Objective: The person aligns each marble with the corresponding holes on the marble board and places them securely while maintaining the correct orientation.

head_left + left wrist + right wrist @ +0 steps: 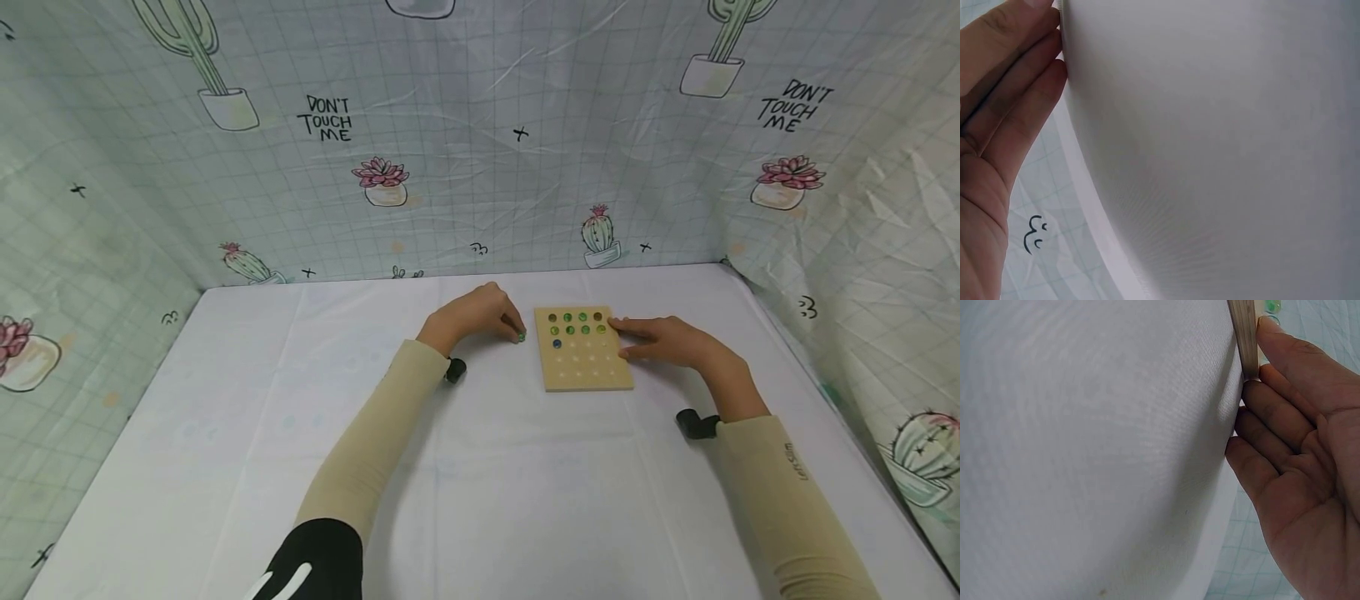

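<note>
A square wooden board (588,379) with rows of small round hollows lies flat on the table. Green and dark marbles (584,330) fill its two far rows, and one blue marble (557,343) sits at the left of the third. Left of the board, my left hand (483,315) pinches a small green marble (522,337) close to the tabletop; in the left wrist view the marble is hidden. My right hand (667,340) touches the board's right edge with its fingers spread. The right wrist view shows the thumb (1291,353) at the board's side (1245,337).
A white cloth covers the table (525,500). Behind it and at both sides hangs a patterned curtain (465,167) with cactus drawings. A small black wrist device (697,424) is near the right sleeve, another (455,370) near the left.
</note>
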`<move>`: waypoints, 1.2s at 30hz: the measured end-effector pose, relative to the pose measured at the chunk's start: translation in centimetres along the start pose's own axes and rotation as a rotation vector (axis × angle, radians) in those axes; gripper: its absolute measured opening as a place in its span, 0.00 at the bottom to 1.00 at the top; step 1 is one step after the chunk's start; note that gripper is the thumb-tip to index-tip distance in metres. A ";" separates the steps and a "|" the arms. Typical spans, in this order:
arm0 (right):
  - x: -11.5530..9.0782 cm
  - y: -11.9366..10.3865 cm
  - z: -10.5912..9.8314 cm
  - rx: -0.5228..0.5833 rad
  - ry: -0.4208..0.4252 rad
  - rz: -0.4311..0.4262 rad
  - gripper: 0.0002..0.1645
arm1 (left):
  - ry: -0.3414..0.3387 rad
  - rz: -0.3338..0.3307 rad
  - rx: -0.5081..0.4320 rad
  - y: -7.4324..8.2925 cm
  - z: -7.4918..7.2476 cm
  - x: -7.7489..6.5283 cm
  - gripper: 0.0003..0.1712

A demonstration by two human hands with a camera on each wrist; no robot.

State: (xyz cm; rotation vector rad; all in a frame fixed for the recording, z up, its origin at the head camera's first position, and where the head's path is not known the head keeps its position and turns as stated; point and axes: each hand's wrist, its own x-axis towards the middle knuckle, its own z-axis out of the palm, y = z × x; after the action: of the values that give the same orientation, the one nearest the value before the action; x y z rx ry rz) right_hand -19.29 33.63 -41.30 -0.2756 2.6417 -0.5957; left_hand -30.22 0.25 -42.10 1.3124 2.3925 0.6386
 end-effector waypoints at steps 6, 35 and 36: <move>-0.1 0.1 0.0 0.012 -0.009 0.016 0.44 | 0.006 0.008 0.002 0.0 0.1 0.0 0.09; 0.1 0.3 0.1 -0.014 0.008 -0.017 0.42 | 0.086 -0.034 -0.009 0.1 0.4 -0.4 0.10; 0.1 0.3 0.0 -0.015 0.008 -0.017 0.42 | 0.092 -0.039 -0.009 0.1 0.3 -0.5 0.10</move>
State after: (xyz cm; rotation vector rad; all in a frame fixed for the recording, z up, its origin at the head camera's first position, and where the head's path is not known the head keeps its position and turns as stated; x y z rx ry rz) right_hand -19.40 33.83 -41.50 -0.3009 2.6551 -0.5837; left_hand -29.72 -0.06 -42.22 1.2549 2.4787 0.7118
